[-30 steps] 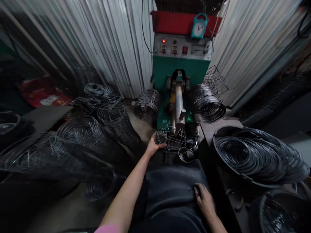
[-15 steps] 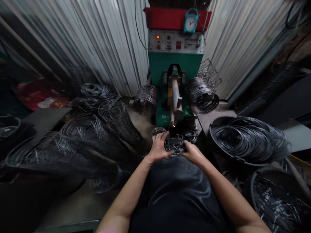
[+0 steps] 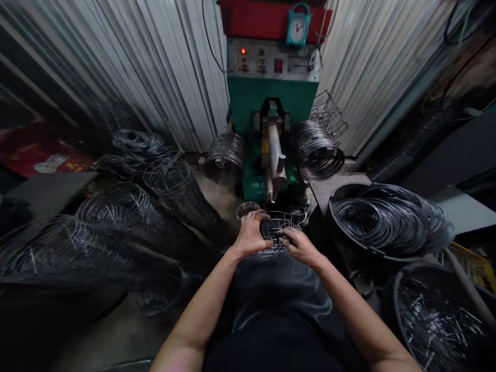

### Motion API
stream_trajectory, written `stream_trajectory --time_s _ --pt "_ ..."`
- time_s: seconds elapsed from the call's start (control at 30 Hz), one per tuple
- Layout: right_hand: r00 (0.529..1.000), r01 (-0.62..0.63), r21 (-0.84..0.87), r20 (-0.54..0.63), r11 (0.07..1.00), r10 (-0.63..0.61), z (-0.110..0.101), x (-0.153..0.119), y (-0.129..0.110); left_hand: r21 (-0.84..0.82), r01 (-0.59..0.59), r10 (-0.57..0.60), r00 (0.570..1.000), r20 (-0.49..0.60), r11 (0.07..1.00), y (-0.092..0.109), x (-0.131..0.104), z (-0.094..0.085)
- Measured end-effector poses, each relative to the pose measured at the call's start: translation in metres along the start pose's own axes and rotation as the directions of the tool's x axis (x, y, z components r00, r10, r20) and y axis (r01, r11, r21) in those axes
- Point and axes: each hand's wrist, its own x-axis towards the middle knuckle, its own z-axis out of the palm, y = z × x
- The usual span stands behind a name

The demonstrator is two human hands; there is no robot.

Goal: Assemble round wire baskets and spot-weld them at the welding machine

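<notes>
A small round wire basket (image 3: pixel 276 225) is held low in front of the green machine (image 3: pixel 248 98), just above the dark apron (image 3: pixel 282 289). My left hand (image 3: pixel 251 236) grips the basket's left side, thumb toward me and fingers over the far rim. At its right side my right hand (image 3: pixel 296 243) reaches over the wires with fingers bent together; whatever is between those fingertips is too small to make out. The machine's metal arm (image 3: pixel 276 155) points down toward the basket, with a gap between them.
Wire ring coils (image 3: pixel 225 159) hang left of the machine arm, more rings (image 3: pixel 314 150) to its right. Tall stacks of wire rings (image 3: pixel 178 191) stand at the left. At the right are a tub of rings (image 3: pixel 387 219) and a tub of short wire pieces (image 3: pixel 437 320).
My right hand has moved left and inward over the basket, its fingers now across the wires. The basket looks more tilted. The whole view has shifted slightly.
</notes>
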Motion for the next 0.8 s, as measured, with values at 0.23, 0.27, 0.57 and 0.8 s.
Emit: stream_trajectory --time_s 0.23,0.27,0.57,0.8 --pt "0.998 0.049 -0.022 0.041 0.999 -0.048 -0.001 0.014 0.012 -0.027 -0.012 0.013 1.0 0.022 1.0 -0.009 0.014 0.0" --pt "0.998 0.057 -0.015 0.03 0.998 -0.057 0.0 0.015 0.014 -0.032 -0.013 0.014 1.0 0.026 0.999 -0.01 0.016 0.001" --pt "0.998 0.065 -0.089 0.017 0.994 -0.064 0.004 0.026 0.018 -0.064 -0.03 0.031 0.999 0.014 0.997 -0.025 0.028 0.003" --pt "0.998 0.052 -0.272 0.031 0.961 -0.045 -0.001 0.046 0.014 -0.101 -0.013 0.011 1.0 -0.022 0.995 -0.033 0.042 0.002"
